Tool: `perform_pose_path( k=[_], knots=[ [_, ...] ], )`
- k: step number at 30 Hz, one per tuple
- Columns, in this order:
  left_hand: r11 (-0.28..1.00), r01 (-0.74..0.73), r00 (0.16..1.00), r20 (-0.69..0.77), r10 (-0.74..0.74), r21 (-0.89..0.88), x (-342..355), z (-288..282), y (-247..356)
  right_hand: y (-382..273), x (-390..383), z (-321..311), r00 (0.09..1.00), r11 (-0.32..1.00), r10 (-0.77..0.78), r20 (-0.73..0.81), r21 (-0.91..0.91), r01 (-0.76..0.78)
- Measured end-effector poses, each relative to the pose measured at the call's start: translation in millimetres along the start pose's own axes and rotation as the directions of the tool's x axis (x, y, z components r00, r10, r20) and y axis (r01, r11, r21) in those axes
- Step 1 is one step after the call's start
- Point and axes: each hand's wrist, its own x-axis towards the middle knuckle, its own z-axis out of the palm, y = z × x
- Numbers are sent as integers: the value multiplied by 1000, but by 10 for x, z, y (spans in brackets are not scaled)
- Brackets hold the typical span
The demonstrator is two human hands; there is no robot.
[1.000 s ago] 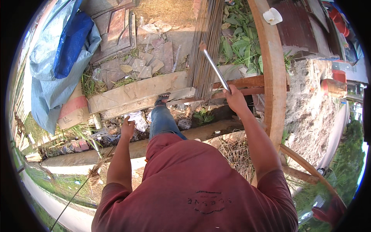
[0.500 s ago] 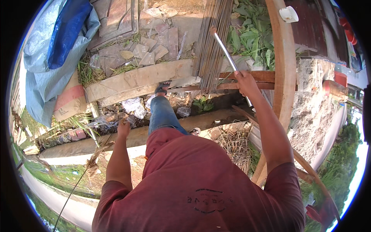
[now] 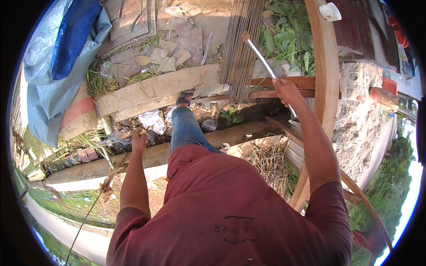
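Note:
My right hand point(image 3: 285, 91) is closed round a shiny metal rod point(image 3: 262, 56) with a brown, rusty-looking knob at its far end. The rod slants from far left to near right, and its knob end overlaps a bundle of long thin rusty steel bars point(image 3: 239, 75) in my view. Whether the knob touches the bars I cannot tell. Lower down on the left, my left hand point(image 3: 139, 140) hangs with its fingers curled above the littered ditch. What it may be holding is too small to make out. My foot point(image 3: 184, 98) rests against the concrete edge beyond the ditch.
A curved wooden beam point(image 3: 327, 66) rises to the right of my right hand, beside a rough concrete block point(image 3: 357, 115). Blue tarpaulin point(image 3: 49, 88) hangs at the left. Broken tiles point(image 3: 166, 57) lie past the concrete kerb point(image 3: 151, 91); leafy plants point(image 3: 290, 37) flank the bars.
My right hand has shifted slightly to the right, the rod still in its grip. My left hand has drifted a little to the left and upward.

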Motion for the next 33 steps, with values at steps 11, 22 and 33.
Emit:
perform_pose_path(
  k=[11, 22, 33],
  knots=[
    [994, 99, 995, -1, -100, -49, -112, -12, -167, 1103, 146, 888, 907, 897, 225, 357, -440, -49],
    [999, 36, 997, 67, -38, 32, 25, 171, 10, -369, 121, -50, 797, 705, -280, -536, 448, 549],
    [979, -191, 974, 111, 198, -73, 105, 533, 1060, 2603, -622, 1766, 696, 799, 404, 594, -599, 47]
  ],
)
